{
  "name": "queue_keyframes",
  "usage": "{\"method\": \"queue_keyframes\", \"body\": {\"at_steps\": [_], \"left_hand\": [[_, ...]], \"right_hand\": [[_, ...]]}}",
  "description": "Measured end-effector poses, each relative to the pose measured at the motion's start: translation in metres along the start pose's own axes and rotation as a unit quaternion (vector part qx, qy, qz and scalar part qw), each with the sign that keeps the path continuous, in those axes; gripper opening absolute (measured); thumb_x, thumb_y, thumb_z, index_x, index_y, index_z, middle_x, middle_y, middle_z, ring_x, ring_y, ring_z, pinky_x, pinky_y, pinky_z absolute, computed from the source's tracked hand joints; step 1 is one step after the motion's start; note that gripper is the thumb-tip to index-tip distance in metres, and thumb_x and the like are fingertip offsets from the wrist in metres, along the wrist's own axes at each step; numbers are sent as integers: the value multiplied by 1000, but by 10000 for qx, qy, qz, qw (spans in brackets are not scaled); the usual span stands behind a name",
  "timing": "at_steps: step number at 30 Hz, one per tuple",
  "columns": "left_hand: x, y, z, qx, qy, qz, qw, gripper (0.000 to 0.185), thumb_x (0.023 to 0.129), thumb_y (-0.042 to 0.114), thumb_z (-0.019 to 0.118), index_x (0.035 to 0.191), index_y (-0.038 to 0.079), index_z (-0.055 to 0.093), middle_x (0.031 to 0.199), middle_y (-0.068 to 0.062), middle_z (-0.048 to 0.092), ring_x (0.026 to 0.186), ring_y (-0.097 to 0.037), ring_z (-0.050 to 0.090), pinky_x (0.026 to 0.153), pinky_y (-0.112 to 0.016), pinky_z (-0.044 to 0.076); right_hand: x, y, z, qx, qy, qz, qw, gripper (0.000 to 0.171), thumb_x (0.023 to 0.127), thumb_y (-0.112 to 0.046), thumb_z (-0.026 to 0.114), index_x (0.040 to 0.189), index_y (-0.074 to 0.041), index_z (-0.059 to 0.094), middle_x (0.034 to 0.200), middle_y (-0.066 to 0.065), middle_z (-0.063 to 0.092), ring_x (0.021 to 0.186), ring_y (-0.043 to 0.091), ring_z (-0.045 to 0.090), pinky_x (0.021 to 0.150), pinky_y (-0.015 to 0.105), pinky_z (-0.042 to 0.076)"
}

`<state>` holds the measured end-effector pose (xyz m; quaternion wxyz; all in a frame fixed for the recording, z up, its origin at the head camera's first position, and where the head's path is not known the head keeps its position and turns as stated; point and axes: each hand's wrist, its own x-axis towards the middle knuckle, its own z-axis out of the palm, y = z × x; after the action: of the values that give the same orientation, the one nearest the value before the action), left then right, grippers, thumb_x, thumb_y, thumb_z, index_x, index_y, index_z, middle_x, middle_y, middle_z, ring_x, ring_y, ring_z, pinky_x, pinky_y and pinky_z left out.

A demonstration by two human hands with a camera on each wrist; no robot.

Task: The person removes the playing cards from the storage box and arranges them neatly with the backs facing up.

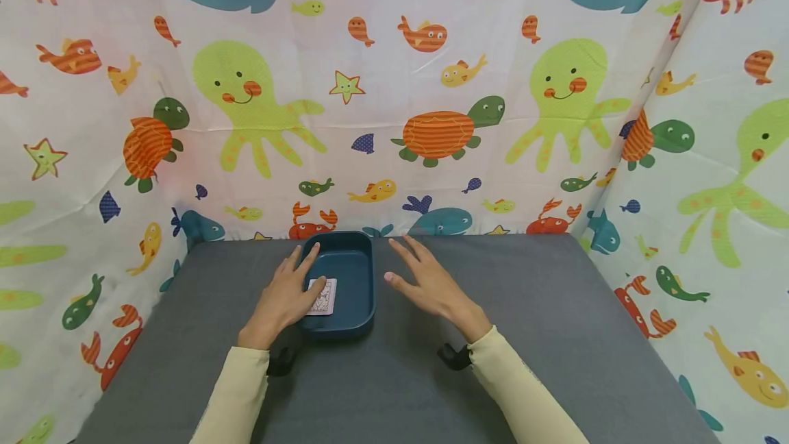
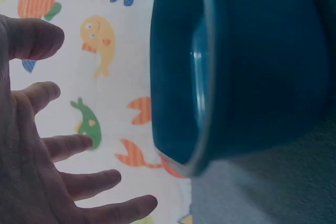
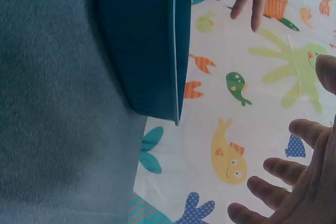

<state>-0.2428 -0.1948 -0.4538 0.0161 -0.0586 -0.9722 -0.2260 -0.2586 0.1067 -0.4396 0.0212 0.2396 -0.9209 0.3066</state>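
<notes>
Cream sleeves (image 1: 237,389), left hand (image 1: 285,297) flat over patterned card (image 1: 324,297) in glossy teal tray (image 1: 360,317), right hand (image 1: 429,283) splayed, grey felt table (image 1: 555,334)

One blue tray (image 1: 364,273), one playing card (image 1: 323,295), two hands

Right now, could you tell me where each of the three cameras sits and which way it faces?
Head: worn on the head, looking forward and down at the grey table; both forearms, the left hand and the right hand show.
Left wrist: beside the teal tray, facing the curtain; spread fingers show.
Right wrist: low over the table, facing the tray and curtain; its own fingertips show.
All three share the tray.
</notes>
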Motion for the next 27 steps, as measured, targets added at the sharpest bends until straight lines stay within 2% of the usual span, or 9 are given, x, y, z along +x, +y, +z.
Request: {"method": "queue_keyframes", "body": {"at_steps": [6,15,21,24,27], "left_hand": [[-3,-18,2,-309,4,-158,9994,68,101,46,42,158,35,6,163,-21,13,141,-52,30,100,-76,29],[-4,-37,8,-892,145,-338,9953,66,100,29,45,159,27,14,159,-21,28,141,-48,33,106,-71,27],[-4,-47,12,-1276,389,-331,9905,66,98,19,48,158,24,21,146,-25,45,123,-44,55,97,-61,45],[-4,-53,14,-1412,527,-357,9879,66,96,14,48,157,24,25,137,-25,52,116,-42,60,89,-55,49],[-3,-56,16,-1602,537,-480,9845,65,95,13,49,156,24,28,131,-22,56,113,-38,62,79,-44,51]], "right_hand": [[6,-4,9,496,49,-46,9987,69,95,-58,49,155,-37,23,165,-4,16,149,31,25,111,65,28],[20,-13,27,1162,244,-148,9928,72,94,-50,59,155,-26,29,161,3,30,146,30,34,111,61,32],[28,-24,40,1353,304,-256,9900,70,92,-45,64,153,-24,35,156,5,38,142,28,40,111,54,37],[32,-29,46,1377,276,-258,9898,69,92,-43,65,152,-23,37,153,5,41,138,27,45,108,49,42],[36,-32,52,1380,222,-233,9899,69,92,-41,66,152,-23,37,150,6,44,133,26,49,105,47,46]]}}
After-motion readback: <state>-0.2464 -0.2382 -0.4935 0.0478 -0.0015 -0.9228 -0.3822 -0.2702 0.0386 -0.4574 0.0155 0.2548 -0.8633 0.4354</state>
